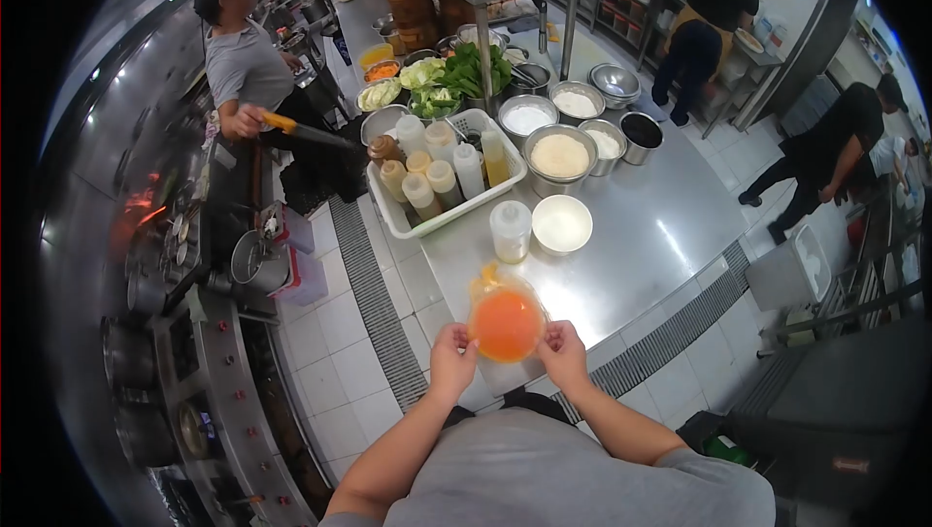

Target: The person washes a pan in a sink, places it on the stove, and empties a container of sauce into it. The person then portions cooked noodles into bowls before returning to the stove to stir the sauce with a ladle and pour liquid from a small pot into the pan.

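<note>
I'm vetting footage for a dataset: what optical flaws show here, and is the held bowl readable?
Head view: strong fisheye bending, with black corners; white glare on the shiny steel table; the grey steel wall at far left looks soft; the round bowl with orange contents reads clearly in outline.

White basket [472,206] of squeeze bottles [443,181] beside metal bowls [563,181] of pale powder [560,152], leafy greens [476,71] beyond.

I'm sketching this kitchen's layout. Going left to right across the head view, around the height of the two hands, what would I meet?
Range with red knobs → left floor grate → left hand → orange-filled bowl → right hand → right floor grate.
</note>
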{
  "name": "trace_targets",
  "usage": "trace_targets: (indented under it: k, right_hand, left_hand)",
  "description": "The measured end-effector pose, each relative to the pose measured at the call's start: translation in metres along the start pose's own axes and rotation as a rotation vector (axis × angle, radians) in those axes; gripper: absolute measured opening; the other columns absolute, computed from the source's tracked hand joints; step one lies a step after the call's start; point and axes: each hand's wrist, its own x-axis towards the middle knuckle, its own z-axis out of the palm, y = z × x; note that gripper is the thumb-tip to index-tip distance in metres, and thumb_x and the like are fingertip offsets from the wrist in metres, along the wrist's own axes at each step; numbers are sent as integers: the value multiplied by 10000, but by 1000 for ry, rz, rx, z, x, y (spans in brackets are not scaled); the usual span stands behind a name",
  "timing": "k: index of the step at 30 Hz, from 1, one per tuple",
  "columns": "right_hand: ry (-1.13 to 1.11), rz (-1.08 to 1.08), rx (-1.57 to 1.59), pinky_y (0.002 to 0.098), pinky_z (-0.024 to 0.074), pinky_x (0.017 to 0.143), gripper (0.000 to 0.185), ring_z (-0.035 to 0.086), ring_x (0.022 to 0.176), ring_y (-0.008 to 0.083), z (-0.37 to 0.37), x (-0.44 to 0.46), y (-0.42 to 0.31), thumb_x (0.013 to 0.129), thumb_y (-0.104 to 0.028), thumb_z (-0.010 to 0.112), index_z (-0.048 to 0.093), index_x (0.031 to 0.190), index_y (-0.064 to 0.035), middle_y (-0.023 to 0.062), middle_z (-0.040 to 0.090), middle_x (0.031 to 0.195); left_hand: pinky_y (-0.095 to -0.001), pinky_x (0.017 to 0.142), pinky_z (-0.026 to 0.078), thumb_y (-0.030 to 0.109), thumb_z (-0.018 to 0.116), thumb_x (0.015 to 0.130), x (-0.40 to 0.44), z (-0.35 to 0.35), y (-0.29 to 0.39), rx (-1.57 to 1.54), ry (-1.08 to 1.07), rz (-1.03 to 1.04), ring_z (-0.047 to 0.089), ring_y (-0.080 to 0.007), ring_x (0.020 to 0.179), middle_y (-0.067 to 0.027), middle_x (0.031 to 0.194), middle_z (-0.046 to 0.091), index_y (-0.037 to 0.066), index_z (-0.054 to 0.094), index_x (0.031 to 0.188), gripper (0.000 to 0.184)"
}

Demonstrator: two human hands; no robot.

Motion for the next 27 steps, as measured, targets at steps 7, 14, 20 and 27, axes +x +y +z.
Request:
trace_targets:
  k: [7, 14, 20, 27]
  right_hand:
    - [45, -44, -32, 305, 528, 708, 214, 631, 785, 165, -9, -3, -6, 864, -92, 693, 622, 1055, -29, 66, 657, 886]
    - [-18, 67, 36, 237, 515, 643, 175, 623, 753, 101, -10, 6, 6, 907, -91, 681, 616, 1046, -7, 39, 642, 858]
    - [-141, 306, -67, 285, 577, 567, 147, 671, 662, 151, -2, 24, -7, 904, -107, 649, 621, 826, 14, 78, 654, 750]
    - [-196, 325, -115, 316, 593, 530, 201, 661, 620, 171, -5, 35, -22, 894, -108, 615, 591, 725, 0, 84, 622, 716]
  left_hand:
    - [-264, 704, 533, -18, 689, 873, 6, -16, 12, -169, -116, -28, 609, -118, 792, -46, 892, 623, 19, 539, 1040, 228]
    - [-235, 687, 522, -23, 682, 888, -7, -56, 20, -296, -90, -44, 594, -84, 798, -31, 898, 619, 26, 537, 1024, 204]
    - [-218, 701, 499, -30, 678, 892, -16, -80, -8, -326, 115, -51, 589, -69, 793, -11, 885, 614, 38, 522, 1020, 213]
    - [-357, 710, 556, 60, 722, 845, -10, -82, -12, 52, 240, 3, 671, -226, 811, -93, 907, 666, 34, 562, 980, 210]
